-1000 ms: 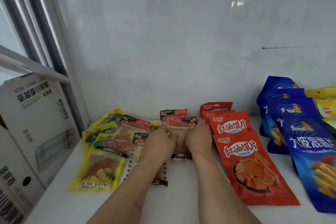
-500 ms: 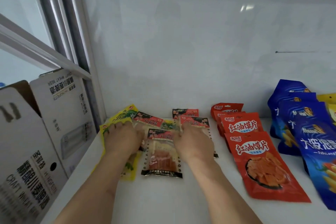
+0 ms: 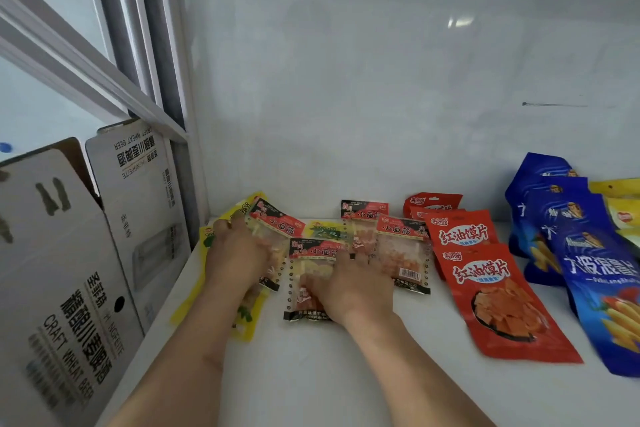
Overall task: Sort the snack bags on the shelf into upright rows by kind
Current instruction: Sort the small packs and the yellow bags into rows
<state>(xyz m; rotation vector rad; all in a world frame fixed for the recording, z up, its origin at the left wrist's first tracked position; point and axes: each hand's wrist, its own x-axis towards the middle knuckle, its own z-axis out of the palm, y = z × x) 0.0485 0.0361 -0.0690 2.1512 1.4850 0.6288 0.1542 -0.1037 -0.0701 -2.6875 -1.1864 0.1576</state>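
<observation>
Under my right hand [image 3: 349, 282] lies a gluten snack bag [image 3: 308, 282], long axis twelve to six; fingers flat, pressing. My left hand [image 3: 235, 255] presses another bag [image 3: 273, 229] at ten o'clock.

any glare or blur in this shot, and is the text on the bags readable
Head view: a small glare patch on the back wall; wide-angle bending at the frame; the red bags read clearly, the blue bags at the right edge and the cardboard box smear.

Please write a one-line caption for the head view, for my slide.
Both hands, left and right, rest on mixed clear snack packets beside the red bags on a white shelf.
</observation>
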